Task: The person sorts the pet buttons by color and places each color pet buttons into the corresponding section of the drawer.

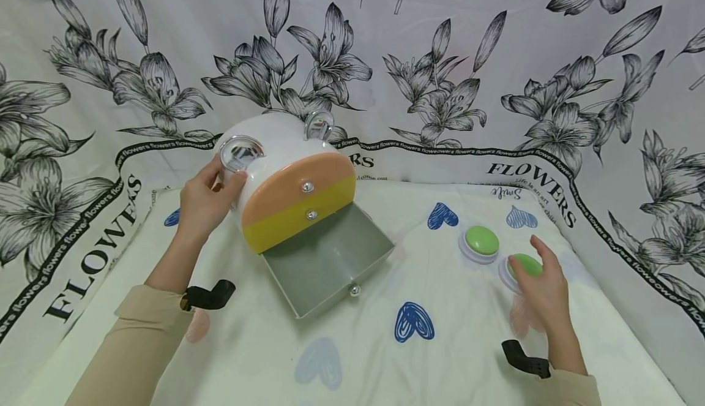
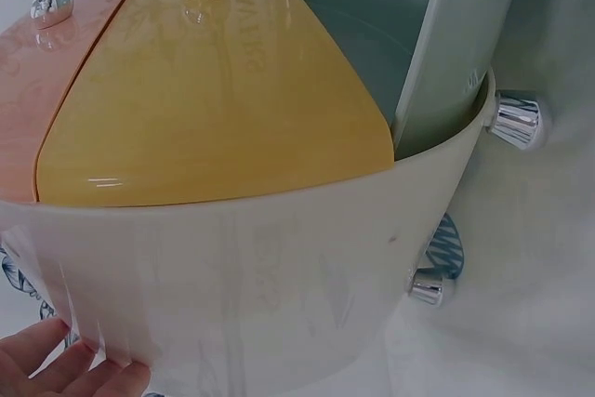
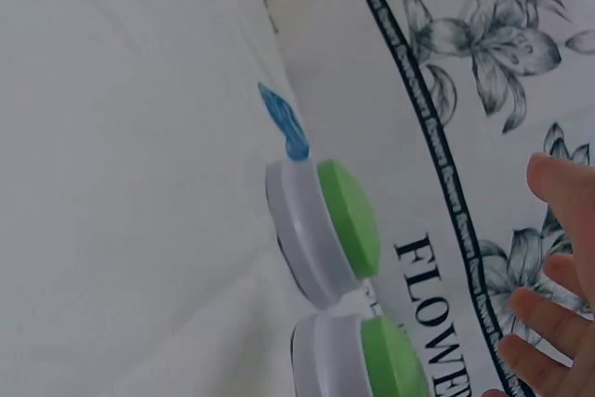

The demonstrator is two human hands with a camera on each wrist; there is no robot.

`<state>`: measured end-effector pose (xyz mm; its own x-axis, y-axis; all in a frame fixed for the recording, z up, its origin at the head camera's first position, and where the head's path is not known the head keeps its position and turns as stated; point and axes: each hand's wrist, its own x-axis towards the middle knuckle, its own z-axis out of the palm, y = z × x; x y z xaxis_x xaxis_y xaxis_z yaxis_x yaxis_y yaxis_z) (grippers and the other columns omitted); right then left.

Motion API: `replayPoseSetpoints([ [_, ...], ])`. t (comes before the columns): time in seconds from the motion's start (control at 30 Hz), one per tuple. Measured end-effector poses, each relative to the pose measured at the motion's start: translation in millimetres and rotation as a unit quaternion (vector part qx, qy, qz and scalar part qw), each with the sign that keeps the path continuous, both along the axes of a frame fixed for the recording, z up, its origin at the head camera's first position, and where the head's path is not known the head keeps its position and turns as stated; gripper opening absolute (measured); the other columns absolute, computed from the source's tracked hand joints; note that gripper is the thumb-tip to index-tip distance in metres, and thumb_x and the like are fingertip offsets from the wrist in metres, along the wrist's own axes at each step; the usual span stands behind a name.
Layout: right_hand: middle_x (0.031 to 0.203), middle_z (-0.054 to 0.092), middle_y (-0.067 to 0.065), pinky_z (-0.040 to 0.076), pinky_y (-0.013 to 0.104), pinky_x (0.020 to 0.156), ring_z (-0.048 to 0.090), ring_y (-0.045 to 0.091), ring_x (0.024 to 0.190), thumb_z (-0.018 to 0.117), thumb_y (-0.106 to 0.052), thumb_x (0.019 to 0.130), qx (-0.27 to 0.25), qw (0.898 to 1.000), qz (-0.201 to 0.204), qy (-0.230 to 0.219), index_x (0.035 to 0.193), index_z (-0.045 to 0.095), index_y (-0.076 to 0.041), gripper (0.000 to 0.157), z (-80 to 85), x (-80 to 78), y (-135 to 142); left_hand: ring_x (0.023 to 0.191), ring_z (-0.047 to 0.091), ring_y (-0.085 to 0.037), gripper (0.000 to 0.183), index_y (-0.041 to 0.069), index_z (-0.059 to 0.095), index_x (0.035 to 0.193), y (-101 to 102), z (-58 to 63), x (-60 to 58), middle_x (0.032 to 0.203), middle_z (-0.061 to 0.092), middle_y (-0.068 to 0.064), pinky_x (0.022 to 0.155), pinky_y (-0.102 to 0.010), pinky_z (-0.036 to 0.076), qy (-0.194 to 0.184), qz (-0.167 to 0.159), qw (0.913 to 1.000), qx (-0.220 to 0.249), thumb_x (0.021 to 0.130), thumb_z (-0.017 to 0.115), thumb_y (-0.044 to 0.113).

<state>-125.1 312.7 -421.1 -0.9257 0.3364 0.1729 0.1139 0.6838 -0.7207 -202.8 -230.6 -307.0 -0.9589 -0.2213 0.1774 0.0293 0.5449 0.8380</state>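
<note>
A small rounded white drawer cabinet (image 1: 275,142) has an orange drawer front (image 1: 281,187), a yellow drawer front (image 1: 330,199) and a grey-green drawer (image 1: 330,265) pulled out. Each front carries a round chrome knob. My left hand (image 1: 206,198) rests on the cabinet's side beside a chrome ring (image 1: 240,152), thumb on the white shell. Its fingertips touch the shell in the left wrist view (image 2: 74,360). At the right, my right hand (image 1: 542,283) is over a green-topped push button (image 1: 525,265) with a pale base, fingers loosely spread. A matching button (image 1: 481,240) sits next to it.
A white cloth (image 1: 369,357) printed with hearts covers the table. Behind it hangs a white curtain (image 1: 385,57) with black flower drawings and a dark lettered band. Chrome feet (image 2: 519,120) stick out from the cabinet's underside.
</note>
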Motion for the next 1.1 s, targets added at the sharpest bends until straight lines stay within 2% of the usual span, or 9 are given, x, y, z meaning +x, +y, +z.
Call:
replayPoseSetpoints([
  [0.1, 0.148, 0.024, 0.023, 0.018, 0.062, 0.106, 0.019, 0.047, 0.133, 0.054, -0.037, 0.09, 0.009, 1.0, 0.004, -0.028, 0.148, 0.016, -0.011, 0.074, -6.1, 3.3, 11, 0.137, 0.027, -0.025, 0.07, 0.023, 0.031, 0.145, 1, -0.3, 0.1, 0.15, 0.028, 0.0, 0.101, -0.043, 0.039, -0.004, 0.004, 1.0, 0.0, 0.086, 0.051, 0.055],
  [0.27, 0.145, 0.016, 0.033, 0.019, 0.067, 0.102, 0.017, 0.054, 0.129, 0.052, -0.041, 0.09, 0.023, 0.997, 0.013, -0.078, 0.148, 0.006, -0.006, 0.082, -20.2, 4.7, 22, 0.137, 0.028, -0.026, 0.07, 0.023, 0.031, 0.145, 0, -0.8, -0.3, 0.15, 0.028, 0.0, 0.1, -0.043, 0.039, -0.004, 0.009, 0.9999, -0.003, 0.086, 0.051, 0.055],
  [0.5, 0.14, 0.019, 0.038, 0.024, 0.067, 0.099, 0.024, 0.056, 0.124, 0.055, -0.04, 0.089, 0.04, 0.994, 0.012, -0.098, 0.146, 0.004, 0.002, 0.087, -39.5, 2.9, 31, 0.136, 0.028, -0.025, 0.071, 0.022, 0.03, 0.145, 1, 0.2, 0.8, 0.15, 0.028, 0.0, 0.101, -0.042, 0.039, -0.003, 0.007, 1.0, -0.003, 0.085, 0.051, 0.055],
  [0.83, 0.139, 0.019, 0.041, 0.023, 0.063, 0.103, 0.022, 0.056, 0.125, 0.055, -0.04, 0.087, 0.05, 0.99, -0.011, -0.134, 0.142, 0.0, 0.012, 0.093, -46.6, 2.5, 35, 0.137, 0.027, -0.026, 0.071, 0.022, 0.031, 0.145, 1, 0.0, 0.4, 0.15, 0.027, 0.0, 0.101, -0.042, 0.039, -0.004, 0.007, 1.0, 0.0, 0.085, 0.051, 0.055],
  [1.1, 0.135, 0.027, 0.04, 0.028, 0.061, 0.101, 0.029, 0.054, 0.122, 0.055, -0.04, 0.087, 0.054, 0.987, -0.021, -0.151, 0.14, 0.011, 0.015, 0.088, -46.9, 3.5, 35, 0.136, 0.028, -0.025, 0.071, 0.021, 0.032, 0.145, 1, 0.3, 0.6, 0.148, 0.031, -0.001, 0.102, -0.042, 0.038, 0.0, 0.007, 1.0, -0.002, 0.085, 0.052, 0.054],
])
